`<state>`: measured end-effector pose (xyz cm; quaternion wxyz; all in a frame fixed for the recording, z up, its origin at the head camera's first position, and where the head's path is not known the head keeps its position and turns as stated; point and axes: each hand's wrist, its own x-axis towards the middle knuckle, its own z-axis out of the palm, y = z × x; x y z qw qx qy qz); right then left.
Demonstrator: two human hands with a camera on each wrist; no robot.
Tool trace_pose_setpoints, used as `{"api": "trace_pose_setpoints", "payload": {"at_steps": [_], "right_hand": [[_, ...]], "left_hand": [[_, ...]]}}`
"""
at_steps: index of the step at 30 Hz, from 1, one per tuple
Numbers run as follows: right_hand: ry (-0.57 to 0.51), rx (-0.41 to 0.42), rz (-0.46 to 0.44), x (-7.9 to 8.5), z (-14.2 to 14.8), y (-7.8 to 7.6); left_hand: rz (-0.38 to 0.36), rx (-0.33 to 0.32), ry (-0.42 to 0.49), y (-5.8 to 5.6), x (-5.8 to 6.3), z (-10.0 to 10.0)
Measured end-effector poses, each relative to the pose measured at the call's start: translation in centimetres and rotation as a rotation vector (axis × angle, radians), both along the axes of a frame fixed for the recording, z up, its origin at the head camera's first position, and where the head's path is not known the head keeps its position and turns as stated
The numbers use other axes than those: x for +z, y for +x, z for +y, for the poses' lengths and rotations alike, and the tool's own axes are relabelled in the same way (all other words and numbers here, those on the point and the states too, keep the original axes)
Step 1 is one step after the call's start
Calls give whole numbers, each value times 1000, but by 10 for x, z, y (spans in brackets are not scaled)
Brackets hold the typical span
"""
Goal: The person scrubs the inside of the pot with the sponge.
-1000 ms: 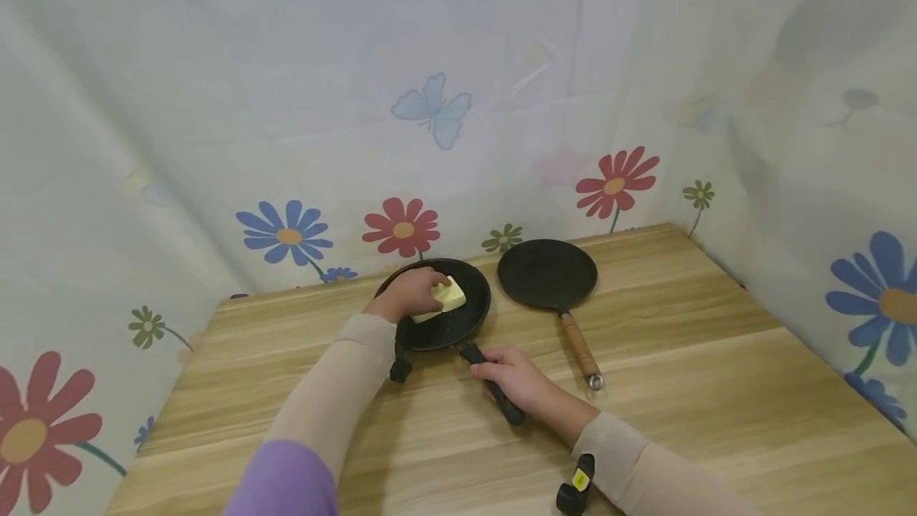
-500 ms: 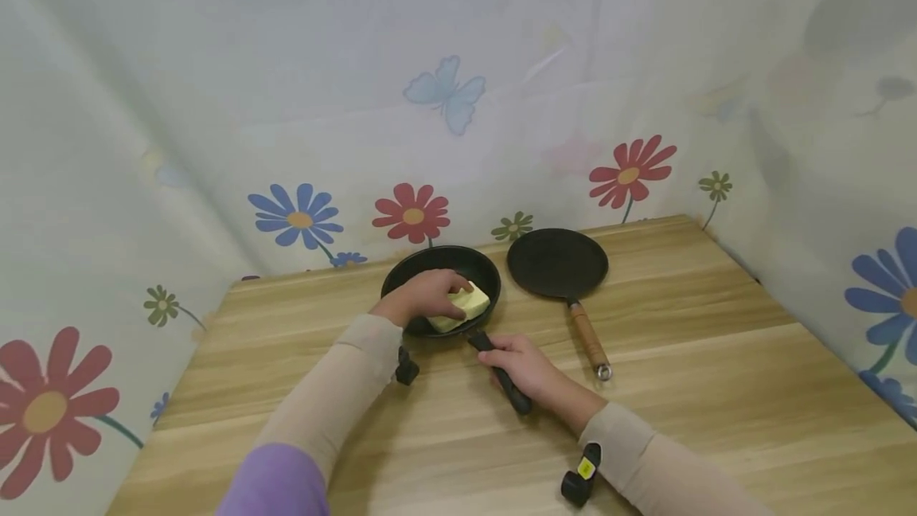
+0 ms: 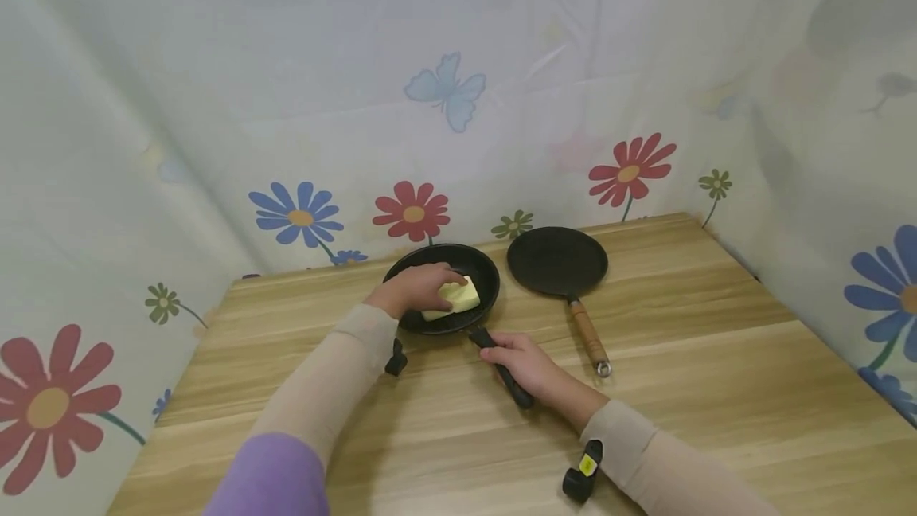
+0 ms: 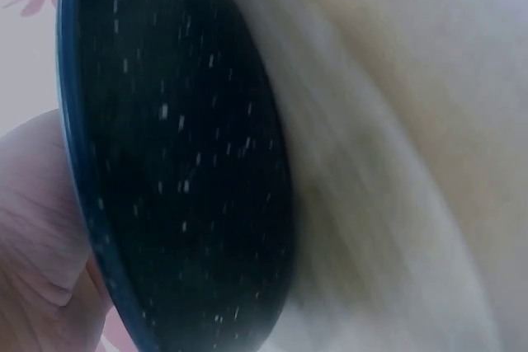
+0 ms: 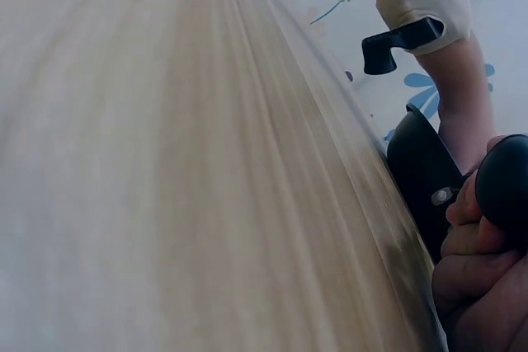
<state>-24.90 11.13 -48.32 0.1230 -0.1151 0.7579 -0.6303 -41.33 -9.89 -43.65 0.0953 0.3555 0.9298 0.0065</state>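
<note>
My left hand reaches over the rim of a black frying pan and grips a pale yellow sponge against the inside of the pan. The sponge lies partly under the fingers. My right hand is wrapped round the pan's black handle, thumb along its top. In the left wrist view the pan's speckled outer side covers much of the picture, with part of the left hand behind its rim. The right wrist view shows curled fingers at the handle's end.
A flat black griddle pan with a wooden handle lies just right of the frying pan. Both are on a wood-grain table. A flower-printed curtain hangs close behind the table's back edge.
My left hand and the sponge shift right across the pan, then back a little to the left. The pan tilts up and settles lower again. The right hand keeps its grip.
</note>
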Motion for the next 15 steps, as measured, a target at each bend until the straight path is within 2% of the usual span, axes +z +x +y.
{"api": "trace_pose_setpoints", "payload": {"at_steps": [8,15], "right_hand": [[-13,-8,6,-3,-1,1],[1,-16,7,-2,0,1]], "left_hand": [[119,48,-81,-20,-2,-8],[115,72,-16,-26,-5,-10]]}}
